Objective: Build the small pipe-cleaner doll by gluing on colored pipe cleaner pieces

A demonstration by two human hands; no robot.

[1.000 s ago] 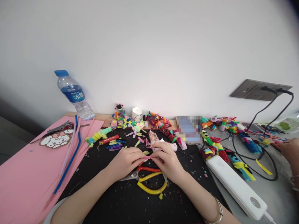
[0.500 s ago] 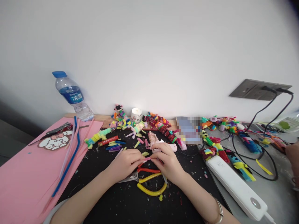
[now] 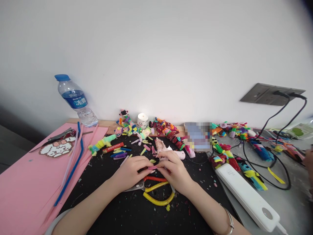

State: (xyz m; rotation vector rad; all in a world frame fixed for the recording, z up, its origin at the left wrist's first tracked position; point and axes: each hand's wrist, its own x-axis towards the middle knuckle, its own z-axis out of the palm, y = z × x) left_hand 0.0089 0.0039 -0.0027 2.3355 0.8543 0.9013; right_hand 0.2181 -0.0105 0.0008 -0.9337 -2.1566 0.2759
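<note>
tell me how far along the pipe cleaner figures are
Done: many finished figures line the wall. In hand: left hand and right hand pinch one short pink piece between them. Left: cut pieces and long pipe cleaners lie unused.

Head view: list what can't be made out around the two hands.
- Pink pipe-cleaner piece: pinched between left hand and right hand; fingers cover its ends.
- Scissors: blades hidden under the left hand.
- Phone: screen blurred out.
- Another person's hand: cut off by the right edge.
</note>
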